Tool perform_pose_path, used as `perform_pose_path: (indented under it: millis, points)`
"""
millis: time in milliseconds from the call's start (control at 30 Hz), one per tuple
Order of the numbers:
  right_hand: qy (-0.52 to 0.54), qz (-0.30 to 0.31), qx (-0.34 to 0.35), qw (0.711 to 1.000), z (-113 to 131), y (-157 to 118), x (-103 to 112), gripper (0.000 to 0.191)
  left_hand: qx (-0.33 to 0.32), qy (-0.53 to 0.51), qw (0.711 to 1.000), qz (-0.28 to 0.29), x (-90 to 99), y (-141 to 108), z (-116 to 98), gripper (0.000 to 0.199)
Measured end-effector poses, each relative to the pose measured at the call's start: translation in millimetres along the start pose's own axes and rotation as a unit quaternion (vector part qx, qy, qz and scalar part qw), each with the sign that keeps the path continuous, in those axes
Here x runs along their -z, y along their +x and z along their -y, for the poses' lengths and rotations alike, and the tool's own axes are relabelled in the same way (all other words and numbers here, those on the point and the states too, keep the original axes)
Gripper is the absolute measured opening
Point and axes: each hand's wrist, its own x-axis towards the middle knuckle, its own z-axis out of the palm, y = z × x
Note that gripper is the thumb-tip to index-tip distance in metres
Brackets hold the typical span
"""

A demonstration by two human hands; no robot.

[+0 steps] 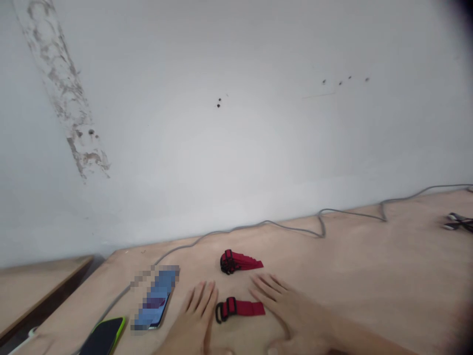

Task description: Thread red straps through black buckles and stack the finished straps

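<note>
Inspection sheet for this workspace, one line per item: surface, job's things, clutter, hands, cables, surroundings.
Surface: pale brown table, pushed close to a wall.
Job's things: near red strap with black buckles, lying between the hands; red strap bundle, also black-buckled, lying beyond it.
Clutter: pixelated phone and green-edged phone, both left of the left hand.
Hands: left hand and right hand open, palms down; neither grips anything.
Cables: grey cable along the back and left; dark cable at the far right.
Surroundings: white wall with small holes and a scuffed strip.
</note>
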Motion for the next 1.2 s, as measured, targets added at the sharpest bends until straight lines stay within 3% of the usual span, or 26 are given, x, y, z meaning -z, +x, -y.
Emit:
perform_pose_path:
  millis: [133, 233, 300, 400, 500, 600, 700, 767, 900, 1067, 1200]
  points:
    - [0.009, -0.001, 0.031, 0.999, -9, -4, 2, 0.099, -0.024, 0.012, 0.999, -0.027, 0.1, -7, -1, 0.08]
    - [0.012, -0.018, 0.011, 1.0, -9, -3, -4, 0.099, 0.017, 0.019, 0.999, -0.035, -7.3, -3, -2, 0.075]
    - [0.014, -0.041, -0.033, 0.999, -6, -1, -10, 0.103, 0.066, 0.027, 0.997, -0.003, -9.9, 3, -5, 0.081]
    - [-0.003, -0.077, -0.146, 0.986, 4, 0, -17, 0.119, 0.144, 0.039, 0.988, 0.045, -8.3, 12, -18, 0.108]
    - [-0.034, -0.083, -0.25, 0.964, 15, 1, -20, 0.133, 0.208, 0.044, 0.976, 0.046, -6.8, 15, -32, 0.123]
    - [-0.044, -0.097, -0.296, 0.949, 17, 2, -23, 0.136, 0.251, 0.049, 0.966, 0.02, -13.9, 14, -36, 0.126]
    - [-0.036, -0.127, -0.277, 0.952, 7, 0, -28, 0.128, 0.255, 0.043, 0.966, -0.031, -30.2, 10, -24, 0.116]
    - [-0.034, -0.143, -0.246, 0.958, -2, -3, -32, 0.11, 0.229, 0.03, 0.97, -0.075, -42.7, 6, -12, 0.1]
    - [0.009, -0.188, -0.139, 0.972, -2, -7, -36, 0.062, 0.073, -0.022, 0.982, -0.17, -57.3, 3, -1, 0.063]
    - [0.045, -0.22, -0.036, 0.974, 24, 6, -31, 0.022, -0.035, -0.088, 0.96, -0.263, -43.1, 24, -18, 0.033]
    - [0.072, -0.225, -0.012, 0.972, 30, 23, -27, 0.019, -0.01, -0.201, 0.949, -0.242, -27.4, 37, -30, 0.015]
